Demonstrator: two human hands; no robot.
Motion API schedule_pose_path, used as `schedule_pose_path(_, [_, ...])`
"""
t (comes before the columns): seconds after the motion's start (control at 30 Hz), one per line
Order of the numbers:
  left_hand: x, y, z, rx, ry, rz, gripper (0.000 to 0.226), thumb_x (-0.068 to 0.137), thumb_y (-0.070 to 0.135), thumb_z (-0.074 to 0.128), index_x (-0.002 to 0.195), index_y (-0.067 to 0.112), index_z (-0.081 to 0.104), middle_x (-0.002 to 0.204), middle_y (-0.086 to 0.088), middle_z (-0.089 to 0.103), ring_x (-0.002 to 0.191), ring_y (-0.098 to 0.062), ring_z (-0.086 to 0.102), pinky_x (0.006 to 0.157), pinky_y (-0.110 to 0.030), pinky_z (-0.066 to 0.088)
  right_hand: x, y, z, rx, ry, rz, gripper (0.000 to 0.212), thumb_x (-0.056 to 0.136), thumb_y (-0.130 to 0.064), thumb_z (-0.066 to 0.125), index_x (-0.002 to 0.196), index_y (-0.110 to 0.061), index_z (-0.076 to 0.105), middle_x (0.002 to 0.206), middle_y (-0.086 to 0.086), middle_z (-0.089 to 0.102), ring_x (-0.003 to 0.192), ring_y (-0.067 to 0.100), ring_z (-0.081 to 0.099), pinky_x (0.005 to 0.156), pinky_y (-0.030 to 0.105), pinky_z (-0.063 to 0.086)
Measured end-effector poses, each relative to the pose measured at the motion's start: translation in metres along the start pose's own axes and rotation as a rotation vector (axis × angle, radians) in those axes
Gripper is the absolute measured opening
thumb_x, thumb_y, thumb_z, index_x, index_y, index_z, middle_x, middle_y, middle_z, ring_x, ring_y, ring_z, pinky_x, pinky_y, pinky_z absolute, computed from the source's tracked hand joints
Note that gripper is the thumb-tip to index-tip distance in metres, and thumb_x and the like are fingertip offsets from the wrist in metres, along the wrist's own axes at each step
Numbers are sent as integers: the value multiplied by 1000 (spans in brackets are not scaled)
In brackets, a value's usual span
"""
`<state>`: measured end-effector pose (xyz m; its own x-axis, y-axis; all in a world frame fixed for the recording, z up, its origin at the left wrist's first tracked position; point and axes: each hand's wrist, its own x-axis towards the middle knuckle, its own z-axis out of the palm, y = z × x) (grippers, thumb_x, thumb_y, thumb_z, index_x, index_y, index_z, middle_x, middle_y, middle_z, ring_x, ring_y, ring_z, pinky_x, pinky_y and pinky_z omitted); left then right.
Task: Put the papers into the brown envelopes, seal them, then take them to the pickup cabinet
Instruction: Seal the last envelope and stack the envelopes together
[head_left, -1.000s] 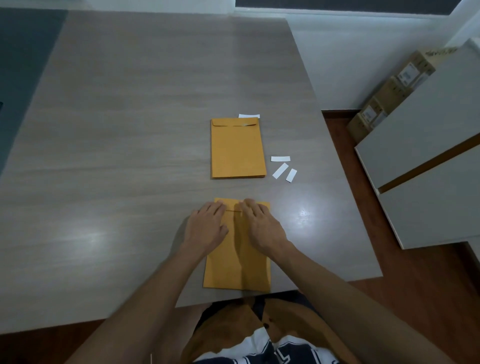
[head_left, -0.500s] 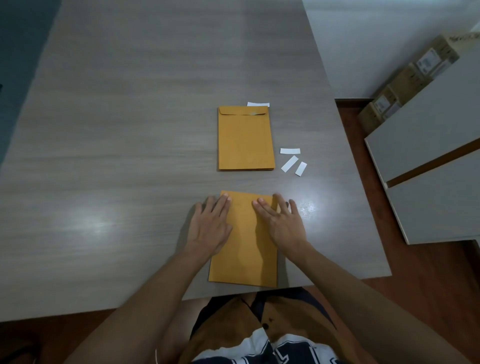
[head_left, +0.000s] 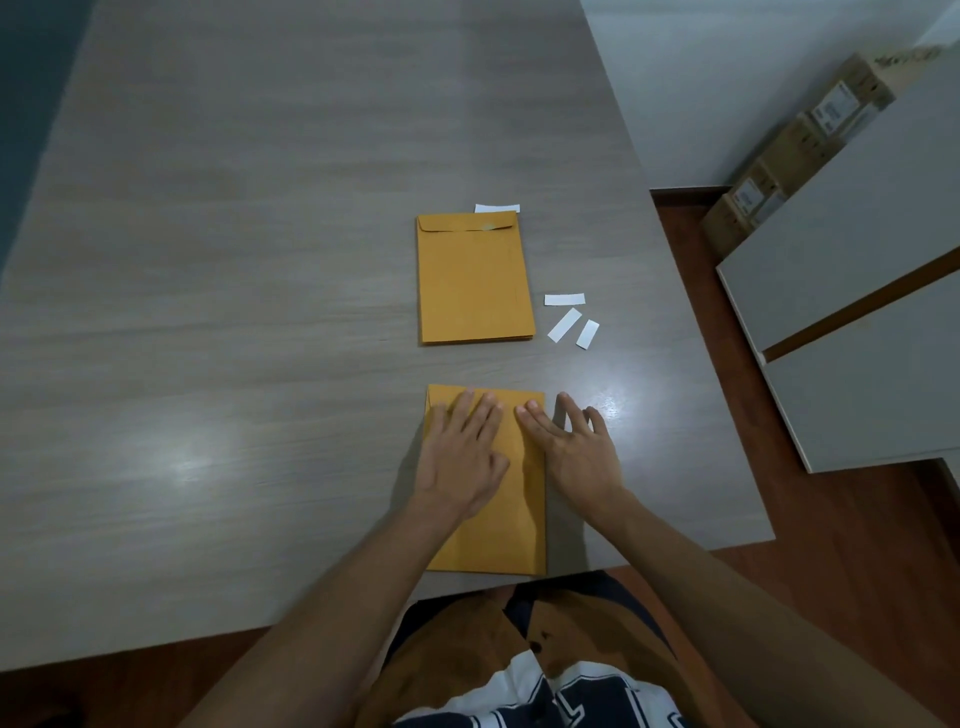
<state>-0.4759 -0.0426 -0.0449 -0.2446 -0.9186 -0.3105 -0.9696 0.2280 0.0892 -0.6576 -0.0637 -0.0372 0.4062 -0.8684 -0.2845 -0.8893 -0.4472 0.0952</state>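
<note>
Lying flat at the table's (head_left: 260, 312) near edge, the near brown envelope (head_left: 511, 525) looks smooth, flap apparently folded; left hand (head_left: 460, 457) presses it with straight fingers, right hand (head_left: 576, 449) spread across its right edge

The table (head_left: 260, 291) is faced in grey wood-grain laminate, smooth, with a soft sheen where light is reflected. Two envelopes (head_left: 475, 280) (head_left: 498, 519) are made of matt brown kraft paper. White paper strips (head_left: 564, 299) are seen, flat and matt. The floor (head_left: 857, 545) is finished in reddish-brown wood. The boxes (head_left: 800, 150) are of plain cardboard, and the cabinet (head_left: 857, 260) shows smooth matt grey panels
</note>
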Motion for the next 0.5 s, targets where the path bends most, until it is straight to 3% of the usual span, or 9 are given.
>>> schedule_pose_path(0.1, [-1, -5, 8, -25, -20, -39, 73, 88, 48, -5, 156, 23, 2, 165, 6, 0, 152, -20, 0, 120, -54, 2, 0, -1, 0, 2, -29, 20, 63, 83, -20, 70, 142, -23, 50, 137, -3, 59, 129, 38, 51, 95, 55, 46])
schedule_pose_path(0.33, [-16, -54, 14, 18, 25, -131, 70, 91, 54, 0, 156, 31, 6, 162, 15, 7, 152, -24, 5, 118, -57, -1, 2, -1, 1, -35, -90, 29, 62, 96, -20, 45, 154, -28, 24, 154, -8, 39, 142, 36, 30, 110, 59, 27])
schedule_pose_path(0.5, [-18, -54, 16, -27, 27, -138, 72, 87, 53, -6, 155, 30, -2, 162, 15, -2, 152, -25, -4, 119, -55, -5, 7, -11, -7, 2, -112, 69, 62, 87, -21, 59, 147, -21, 42, 146, -2, 51, 140, 34, 35, 109, 56, 31])
